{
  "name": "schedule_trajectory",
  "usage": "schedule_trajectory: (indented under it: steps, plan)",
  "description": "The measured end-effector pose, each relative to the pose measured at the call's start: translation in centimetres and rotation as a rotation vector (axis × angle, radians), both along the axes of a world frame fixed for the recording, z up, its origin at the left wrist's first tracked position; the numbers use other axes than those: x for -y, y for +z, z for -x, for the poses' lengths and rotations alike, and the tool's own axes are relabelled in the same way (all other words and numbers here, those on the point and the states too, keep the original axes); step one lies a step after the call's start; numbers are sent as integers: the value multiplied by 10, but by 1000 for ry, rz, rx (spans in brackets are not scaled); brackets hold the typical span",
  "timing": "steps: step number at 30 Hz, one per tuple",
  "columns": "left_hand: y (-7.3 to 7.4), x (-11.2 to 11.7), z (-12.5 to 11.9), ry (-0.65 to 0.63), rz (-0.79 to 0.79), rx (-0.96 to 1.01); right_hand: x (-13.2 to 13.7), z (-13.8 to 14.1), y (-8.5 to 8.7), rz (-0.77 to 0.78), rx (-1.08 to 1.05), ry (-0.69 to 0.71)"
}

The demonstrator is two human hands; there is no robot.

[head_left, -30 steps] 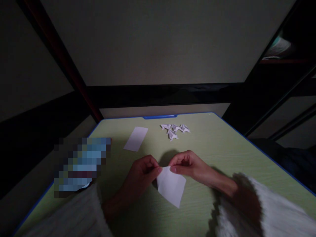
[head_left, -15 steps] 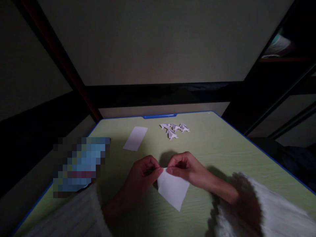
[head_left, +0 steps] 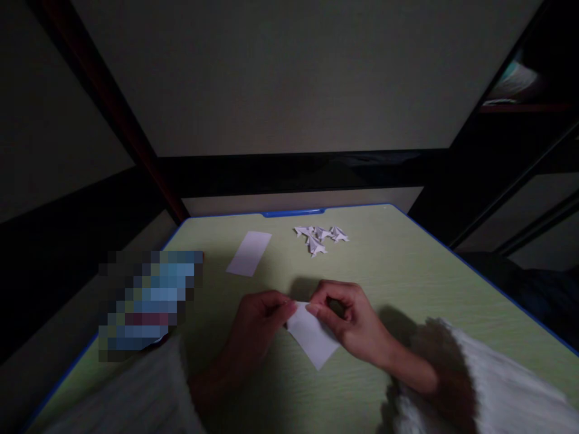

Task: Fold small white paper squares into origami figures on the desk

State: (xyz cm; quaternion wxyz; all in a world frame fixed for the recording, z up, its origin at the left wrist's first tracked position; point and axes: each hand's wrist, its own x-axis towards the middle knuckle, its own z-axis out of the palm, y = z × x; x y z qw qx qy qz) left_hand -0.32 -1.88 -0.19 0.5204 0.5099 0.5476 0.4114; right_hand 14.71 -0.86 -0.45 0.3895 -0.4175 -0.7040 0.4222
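Observation:
A white sheet of paper (head_left: 315, 340) is held between my two hands, its lower corner pointing toward me. My left hand (head_left: 262, 322) pinches the paper's upper left edge between thumb and fingers. Close beside it, my right hand (head_left: 350, 316) pinches the upper right edge, with a rounded gap between its thumb and curled index finger. Both hands are closed, and their fingertips cover parts of the paper's top edge. Beyond the hands lie several small folded paper figures (head_left: 315, 245), pointed and grouped together.
Another flat white paper sheet (head_left: 249, 254) lies on the light green table (head_left: 407, 271), left of the folded figures. A blurred-out blue object (head_left: 154, 301) sits at the table's left side. The table has a blue rim with a blue handle (head_left: 294, 213) at the far edge.
The paper has tilted, and its lower corner has moved up and left. My right hand has rotated, its finger loop opening wider. Both hands still pinch the sheet.

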Motion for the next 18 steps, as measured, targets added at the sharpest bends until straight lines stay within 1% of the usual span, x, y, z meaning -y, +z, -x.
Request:
schedule_trajectory:
  steps: [3,7,11,15,18]
  plan:
    - [-3,1,1,-18,-48,-6,1,1,1,-5,-1,-5]
    - [-6,2,-1,-36,-118,-75,4,3,0,47,-33,-27]
    - [-6,3,-3,-45,-141,-151,5,5,-2,117,-100,-47]
    - [-5,4,-1,-27,-179,-245,4,6,-3,156,-150,-55]
    - [-6,4,0,-46,-206,-263,2,6,-3,194,-211,-65]
